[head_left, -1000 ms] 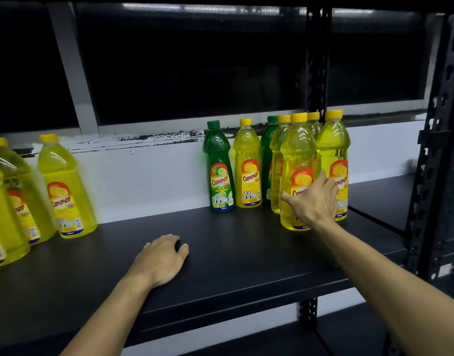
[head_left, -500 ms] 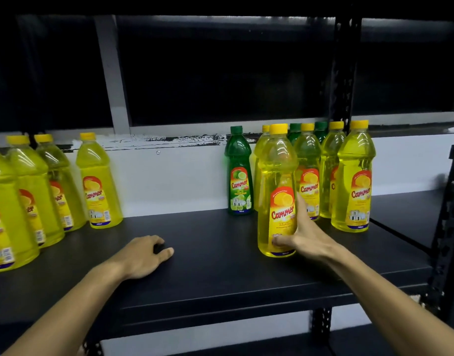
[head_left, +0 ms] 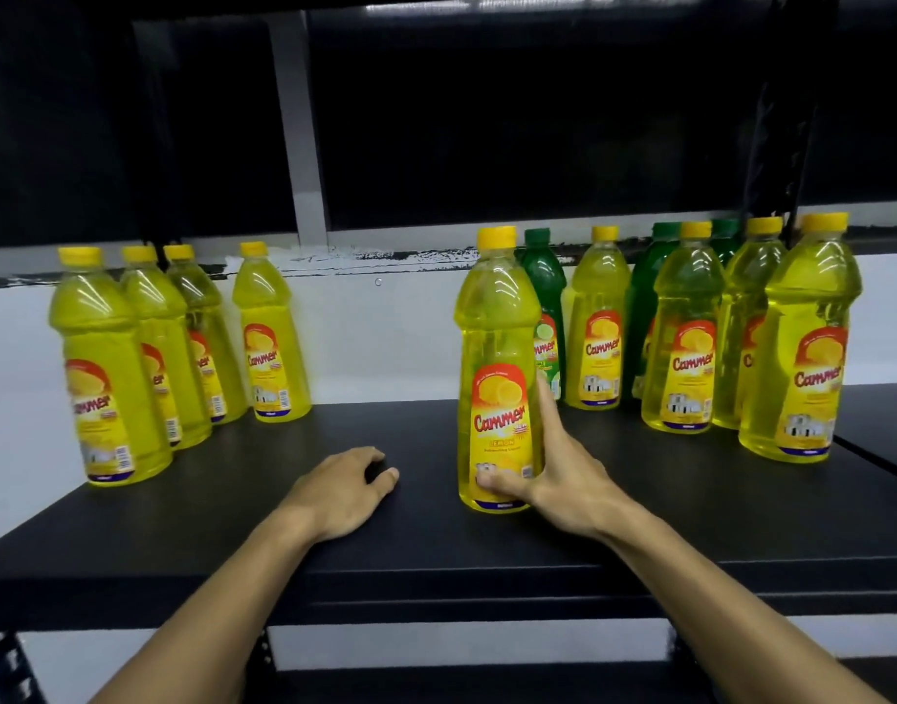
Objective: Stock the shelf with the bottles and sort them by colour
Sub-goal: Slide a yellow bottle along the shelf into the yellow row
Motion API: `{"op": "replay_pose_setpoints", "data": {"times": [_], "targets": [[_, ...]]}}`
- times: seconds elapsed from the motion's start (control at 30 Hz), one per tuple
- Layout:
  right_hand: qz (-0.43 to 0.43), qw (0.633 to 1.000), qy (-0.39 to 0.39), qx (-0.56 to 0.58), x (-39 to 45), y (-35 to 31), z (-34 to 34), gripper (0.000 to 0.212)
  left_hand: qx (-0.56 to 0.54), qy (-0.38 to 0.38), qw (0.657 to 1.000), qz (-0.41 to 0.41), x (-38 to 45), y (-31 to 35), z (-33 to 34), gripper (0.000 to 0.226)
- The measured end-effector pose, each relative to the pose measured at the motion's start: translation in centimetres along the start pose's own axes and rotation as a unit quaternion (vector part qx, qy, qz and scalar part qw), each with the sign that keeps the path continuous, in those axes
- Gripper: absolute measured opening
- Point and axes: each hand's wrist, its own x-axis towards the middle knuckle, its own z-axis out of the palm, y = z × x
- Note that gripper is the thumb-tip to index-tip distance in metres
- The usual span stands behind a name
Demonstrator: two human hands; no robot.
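Note:
A yellow bottle (head_left: 497,358) with a red label stands upright on the black shelf (head_left: 436,546), near its middle. My right hand (head_left: 563,475) grips its lower part, thumb across the front, fingers behind. My left hand (head_left: 342,487) rests on the shelf to the left, fingers loosely curled, holding nothing. Several yellow bottles (head_left: 106,368) stand grouped at the left. At the right stands a mixed cluster: yellow bottles (head_left: 796,348) in front, green bottles (head_left: 542,292) partly hidden behind them.
A white wall strip (head_left: 385,343) and a dark window run behind the shelf. A black perforated upright (head_left: 776,160) stands at the back right, and another shelf board (head_left: 883,429) continues to the right.
My right hand has taken a yellow bottle from the right cluster and slid it left and forward to the shelf's middle. My left hand stayed resting on the shelf.

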Motion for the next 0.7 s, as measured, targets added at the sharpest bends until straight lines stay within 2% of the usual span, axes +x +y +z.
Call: {"op": "replay_pose_setpoints", "data": {"times": [0.37,0.53,0.6,0.67,0.7], "targets": [[-0.029,1.000,0.001,-0.004,0.6,-2.4,3.8,0.116,-0.012,0.041,0.999,-0.003,-0.2,-0.5,-0.1,0.038],[-0.008,0.997,-0.059,0.049,1.0,-1.1,3.5,0.121,-0.018,0.045,0.999,-0.003,-0.2,-0.8,0.0,0.038],[0.008,0.994,-0.075,0.085,1.1,-0.4,2.4,0.104,-0.067,0.090,0.994,-0.019,-0.4,-0.7,-0.2,0.038],[0.033,0.996,-0.062,0.063,1.5,0.4,0.9,0.066,-0.134,0.176,0.975,-0.030,-0.8,-0.5,-0.6,0.033],[0.048,0.997,-0.051,0.012,1.9,1.0,0.3,0.051,-0.167,0.215,0.962,-0.026,-1.3,0.0,-0.8,0.030]]}}
